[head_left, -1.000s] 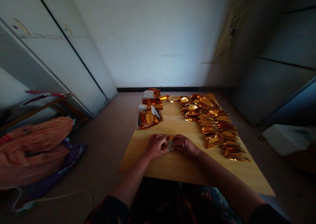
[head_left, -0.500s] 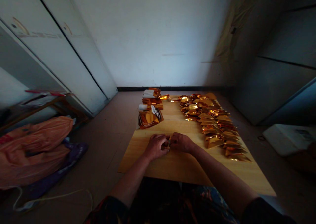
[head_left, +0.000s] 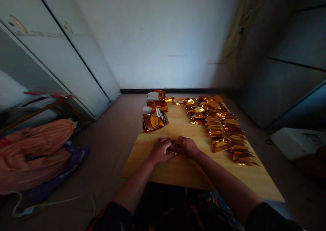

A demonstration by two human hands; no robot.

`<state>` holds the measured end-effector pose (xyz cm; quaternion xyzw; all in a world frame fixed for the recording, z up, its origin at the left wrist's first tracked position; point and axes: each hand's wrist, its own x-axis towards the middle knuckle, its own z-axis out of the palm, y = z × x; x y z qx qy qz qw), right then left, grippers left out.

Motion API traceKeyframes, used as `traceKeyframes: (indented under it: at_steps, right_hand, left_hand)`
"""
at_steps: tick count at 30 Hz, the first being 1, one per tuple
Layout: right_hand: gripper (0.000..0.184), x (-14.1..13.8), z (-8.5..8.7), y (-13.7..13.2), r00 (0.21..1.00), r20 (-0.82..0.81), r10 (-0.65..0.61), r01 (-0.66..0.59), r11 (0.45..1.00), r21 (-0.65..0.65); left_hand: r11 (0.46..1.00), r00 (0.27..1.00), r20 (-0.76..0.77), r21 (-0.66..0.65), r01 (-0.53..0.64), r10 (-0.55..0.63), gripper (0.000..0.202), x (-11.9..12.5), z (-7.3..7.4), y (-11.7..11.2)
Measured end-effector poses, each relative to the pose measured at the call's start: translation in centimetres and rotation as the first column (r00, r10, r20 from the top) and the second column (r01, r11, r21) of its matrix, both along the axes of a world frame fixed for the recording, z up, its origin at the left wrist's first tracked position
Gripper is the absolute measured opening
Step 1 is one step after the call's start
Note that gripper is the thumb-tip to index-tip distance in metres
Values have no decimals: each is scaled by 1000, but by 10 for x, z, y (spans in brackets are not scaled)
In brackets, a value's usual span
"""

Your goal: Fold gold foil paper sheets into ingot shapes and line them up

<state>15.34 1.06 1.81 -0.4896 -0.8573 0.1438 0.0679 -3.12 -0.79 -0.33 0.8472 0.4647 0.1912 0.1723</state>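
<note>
My left hand (head_left: pixel 160 151) and my right hand (head_left: pixel 186 147) meet over the near part of a wooden board (head_left: pixel 178 170). Both are closed round a small piece of gold foil paper (head_left: pixel 172 152), of which only a sliver shows between the fingers. A stack of flat gold foil sheets (head_left: pixel 153 120) lies just beyond my left hand. Several folded gold foil pieces (head_left: pixel 221 131) lie in a long band to the right of my right hand.
A second heap of gold sheets (head_left: pixel 156 100) sits at the board's far end. Orange and purple bags (head_left: pixel 33 153) lie on the floor at left, under a wooden rack (head_left: pixel 46 107). A white cabinet (head_left: pixel 51 54) stands left; a white box (head_left: pixel 297 142) sits right.
My hands have drawn closer together and shifted slightly away from me on the board; the pale underside of the foil seen a second ago is now hidden between the fingers.
</note>
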Motion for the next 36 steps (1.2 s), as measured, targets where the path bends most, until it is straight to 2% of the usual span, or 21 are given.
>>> traceKeyframes:
  at_steps: [8,14,19,22,27,30,32,34,36]
  right_hand:
    - [18,2,-9,1,999,-34,18,-17,1000,26]
    - [6,11,-15,4,973,-232,-6,-2,999,-34]
    - [15,17,-22,5,908,-416,-56,34,998,-60]
    - [14,14,-25,2,900,-429,-76,65,997,-39]
    - [18,11,-27,1,885,-458,-83,129,989,71]
    - [20,15,-26,-3,855,-517,-46,143,978,150]
    - [21,17,-26,-10,848,-529,-19,119,981,154]
    - [24,17,-27,-19,860,-509,-32,105,988,116]
    - [28,16,-27,-29,893,-446,-53,118,986,120]
  left_hand:
    - [999,998,29,0,-49,49,13,4,-2,1]
    - [998,997,44,9,-63,63,15,5,-5,1]
    - [998,997,47,7,-64,63,12,6,-5,1]
    - [998,997,50,5,-62,62,13,6,-4,1]
    - [997,995,52,12,-81,81,14,8,-2,-2]
    - [988,988,39,45,-149,147,15,15,-1,-6]
    - [975,978,6,80,-208,208,28,23,-2,-8]
    - [958,963,-34,117,-260,266,38,33,-3,-10]
    - [939,944,-68,147,-310,322,40,42,-4,-12]
